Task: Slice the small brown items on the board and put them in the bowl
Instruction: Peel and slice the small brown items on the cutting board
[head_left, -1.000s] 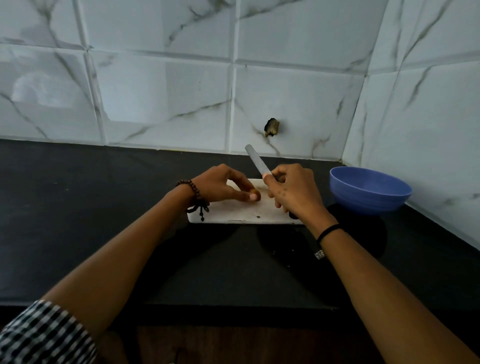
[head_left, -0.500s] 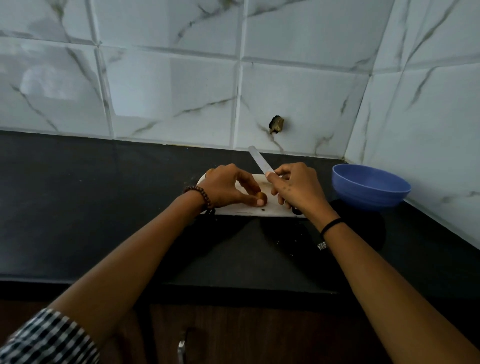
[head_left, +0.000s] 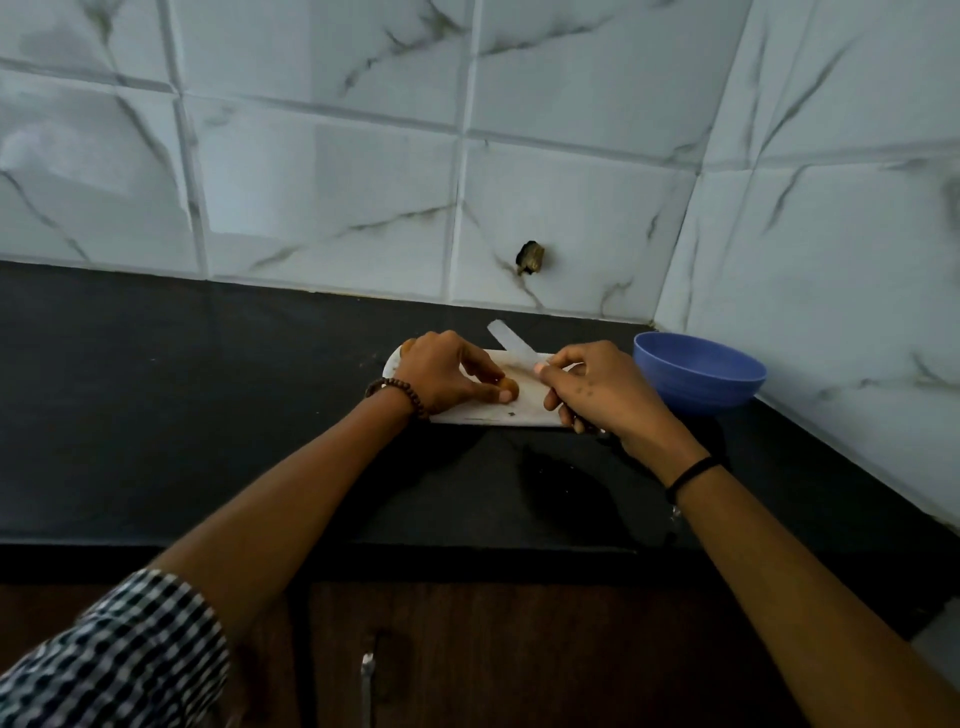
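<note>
While left hand (head_left: 447, 373) pins round brown item (head_left: 508, 385), steel blade (head_left: 514, 344) angled.

Left hand (head_left: 444, 375) pins brown item (head_left: 508, 385); right hand (head_left: 597, 387) grips knife (head_left: 511, 343).

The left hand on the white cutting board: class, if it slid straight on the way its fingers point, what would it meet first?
The left hand points right, pinching a small brown item on the white cutting board. Likely first: the pale knife blade in the right hand, though depth is unclear.
</note>
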